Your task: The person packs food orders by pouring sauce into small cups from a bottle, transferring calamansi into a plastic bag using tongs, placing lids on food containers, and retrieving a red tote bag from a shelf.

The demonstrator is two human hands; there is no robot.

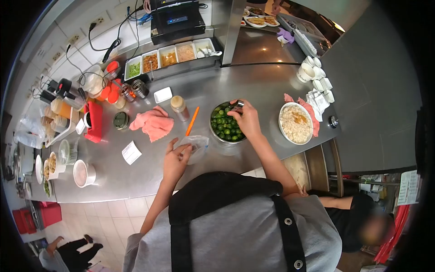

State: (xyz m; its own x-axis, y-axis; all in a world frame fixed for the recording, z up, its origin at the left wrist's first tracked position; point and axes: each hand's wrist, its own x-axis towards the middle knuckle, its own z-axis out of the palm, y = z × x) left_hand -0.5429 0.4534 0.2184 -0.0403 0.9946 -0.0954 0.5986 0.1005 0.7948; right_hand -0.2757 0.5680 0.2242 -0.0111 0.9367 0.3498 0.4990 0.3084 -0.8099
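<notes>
Right grip over the green fruits, left grip at a clear plastic bag.
The right grip looks clamped on a small metal utensil at the rim of the metal bowl, where the fruits lie; the left grip's fingers touch the bag, though I cannot tell whether they pinch it. The step in hand seems to be taking fruits up while the bag is handled; the next move likely calls for a level lift with the right and a steadied bag mouth with the left. Beyond the bag lies an orange stick, with a shaker bottle beside it; to the bowl's right, well apart, a rice bowl stands near the edge of the bench.
</notes>
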